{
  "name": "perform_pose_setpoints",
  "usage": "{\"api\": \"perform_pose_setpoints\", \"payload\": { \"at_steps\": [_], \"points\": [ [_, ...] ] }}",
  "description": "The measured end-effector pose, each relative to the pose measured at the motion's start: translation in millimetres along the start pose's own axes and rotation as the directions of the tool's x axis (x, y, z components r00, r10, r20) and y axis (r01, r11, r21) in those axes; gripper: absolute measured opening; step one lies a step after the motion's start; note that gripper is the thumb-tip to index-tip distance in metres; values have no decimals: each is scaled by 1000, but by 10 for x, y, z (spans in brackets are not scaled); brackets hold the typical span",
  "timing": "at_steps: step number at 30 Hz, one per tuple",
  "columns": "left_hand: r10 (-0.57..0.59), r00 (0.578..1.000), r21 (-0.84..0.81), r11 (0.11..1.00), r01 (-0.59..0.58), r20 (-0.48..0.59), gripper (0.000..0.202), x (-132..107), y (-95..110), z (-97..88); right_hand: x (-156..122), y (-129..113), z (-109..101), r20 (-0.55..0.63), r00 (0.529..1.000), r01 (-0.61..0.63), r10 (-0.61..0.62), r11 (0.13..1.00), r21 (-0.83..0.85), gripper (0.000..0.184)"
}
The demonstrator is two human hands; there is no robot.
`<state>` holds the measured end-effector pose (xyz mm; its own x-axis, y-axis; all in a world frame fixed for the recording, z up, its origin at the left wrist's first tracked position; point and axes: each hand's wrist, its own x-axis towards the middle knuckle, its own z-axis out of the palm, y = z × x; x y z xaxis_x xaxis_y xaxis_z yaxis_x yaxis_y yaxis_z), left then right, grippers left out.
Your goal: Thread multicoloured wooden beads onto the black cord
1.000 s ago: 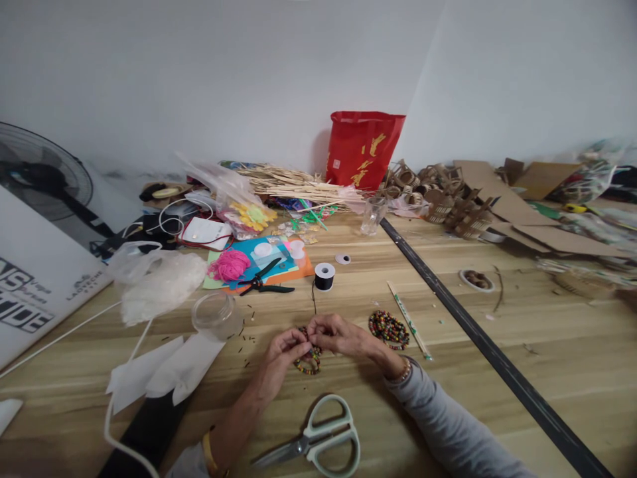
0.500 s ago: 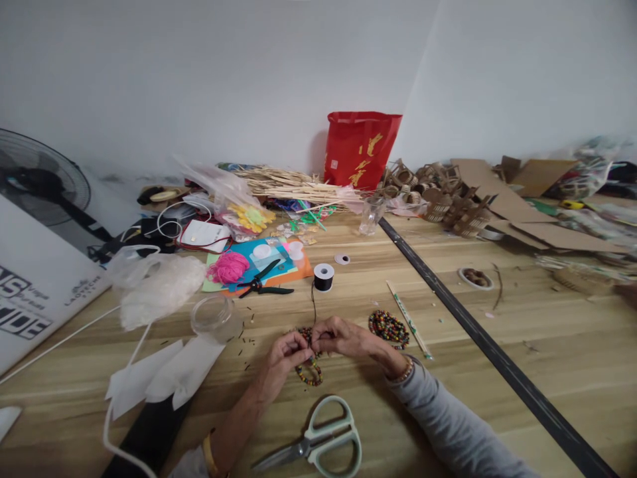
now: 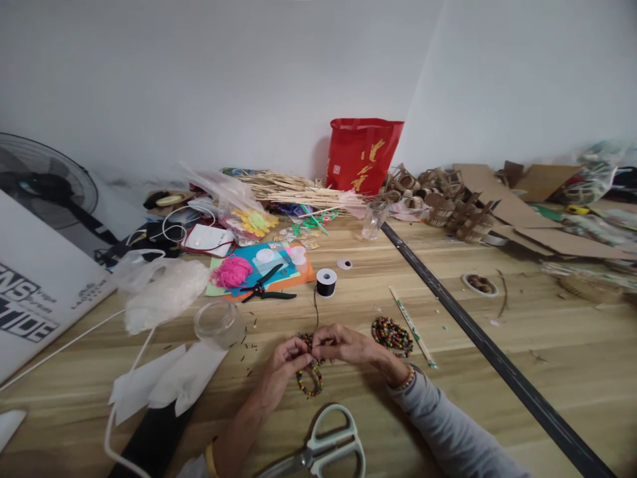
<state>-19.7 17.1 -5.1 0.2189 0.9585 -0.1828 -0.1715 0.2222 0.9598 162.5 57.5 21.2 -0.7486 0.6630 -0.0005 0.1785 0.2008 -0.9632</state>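
My left hand (image 3: 287,358) and my right hand (image 3: 339,344) meet above the table, fingertips pinched together. Between them is a string of small multicoloured beads (image 3: 309,385), a loop of it hanging below the fingers and more bunched behind them. The exact grip point is hidden by the fingers. A thin black cord runs from the white-ended spool of black cord (image 3: 326,284) down to my right hand. To the right of that hand lies a coiled heap of beads (image 3: 392,336). Scissors with pale green handles (image 3: 336,441) rest just below my hands.
Left stand a clear jar (image 3: 217,322), white paper strips (image 3: 169,378) and a plastic bag (image 3: 164,292). Black-handled pliers (image 3: 266,290) and pink yarn (image 3: 231,272) lie on coloured sheets. Behind are thin wooden strips (image 3: 293,189), a red bag (image 3: 365,156) and a glass (image 3: 373,221).
The view has tilted slightly, so everything sits a little lower and further right. My hands stay together at the beads, with the hanging loop a little more visible.
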Motion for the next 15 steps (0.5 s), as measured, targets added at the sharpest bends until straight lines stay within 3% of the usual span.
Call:
{"api": "perform_pose_setpoints", "payload": {
  "at_steps": [5, 10, 15],
  "points": [
    [-49, 998, -33, 998, 50, 27, 18, 0, -16, -5, 33, 26, 71, -118, 993, 22, 3, 977, 210, 37],
    [-34, 993, -65, 997, 41, 111, 29, -14, 66, 26, 48, 41, 145, -122, 992, 16, 39, 909, 417, 41],
    [-46, 986, 30, 999, 42, 160, 32, -3, 85, 45, 63, 44, 214, -185, 983, 94, -9, 886, 455, 48]
  ]
}}
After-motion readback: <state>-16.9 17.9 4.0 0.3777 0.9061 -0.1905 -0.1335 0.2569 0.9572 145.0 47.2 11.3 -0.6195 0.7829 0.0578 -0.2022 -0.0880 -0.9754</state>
